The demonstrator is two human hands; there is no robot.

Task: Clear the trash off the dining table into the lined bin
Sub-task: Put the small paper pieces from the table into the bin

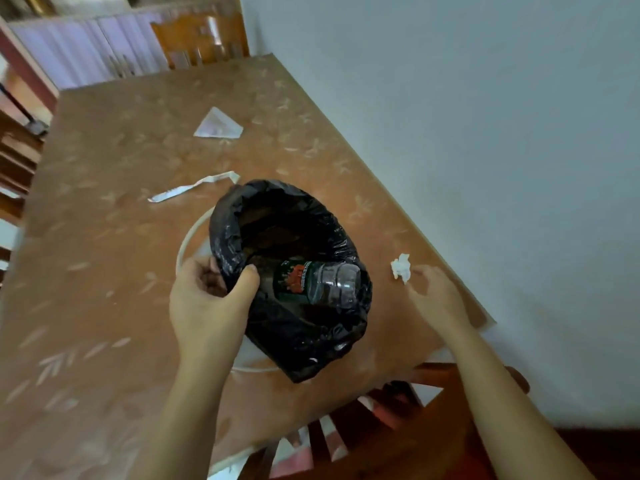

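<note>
Partway done, by the look of it. One plastic bottle (317, 284) already lies on its side inside the bin (294, 271), which sits on the surface (104, 271) near its right edge, toward the near right corner. The black liner (311, 341) is folded over the rim, and a white ring (187, 237) shows beside and under it on the left.

Your left hand (207, 299) has its grip pinching the liner at the bin's near-left rim, thumb inside, fingers outside. Your right hand (436, 296) hovers just beside the crumpled tissue (401, 267) at the right edge, grip spread, fingers loose, holding nothing. The tissue looks like the next pick, though the hand is blurred and contact is not clear.

Left to clear: that tissue, a long paper strip (194, 190) near the middle just beyond the bin, and a folded paper triangle (218, 124) further toward the far edge. So three pieces remain, one in.

The surface is brown with a faint leaf pattern. Its right edge runs along a plain pale wall (485, 116). One wooden chair (201, 39) stands at the far edge and another chair (398, 427) at the near right corner. Pale curtains or panels show at top left, too blurred to name.
</note>
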